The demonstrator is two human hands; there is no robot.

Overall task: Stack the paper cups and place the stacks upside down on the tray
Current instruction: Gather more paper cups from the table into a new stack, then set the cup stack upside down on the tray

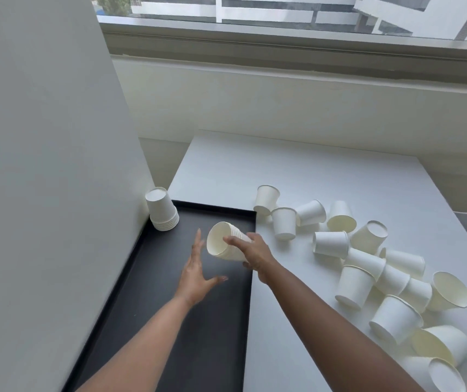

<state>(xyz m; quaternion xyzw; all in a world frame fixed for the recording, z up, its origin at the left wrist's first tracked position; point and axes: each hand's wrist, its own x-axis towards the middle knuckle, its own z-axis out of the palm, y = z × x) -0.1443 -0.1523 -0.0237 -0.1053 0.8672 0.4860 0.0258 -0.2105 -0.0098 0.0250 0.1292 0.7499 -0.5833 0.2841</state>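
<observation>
Paper cups nested into a stack (225,242) sit in my right hand (256,254), tipped on its side above the black tray (198,335) with the open mouth facing left; my fingers (233,240) wrap its wall. My left hand (197,271) hovers just beside the mouth, fingers spread wide, holding nothing. One finished stack (163,209) stands upside down in the tray's far left corner. Loose cups (368,264) lie scattered across the white desk (297,171) to the right.

The tray (170,321) lies on the table's (311,176) left side, an upside-down stack (163,209) in its far-left corner; loose paper cups (368,264) lie scattered to its right.
</observation>
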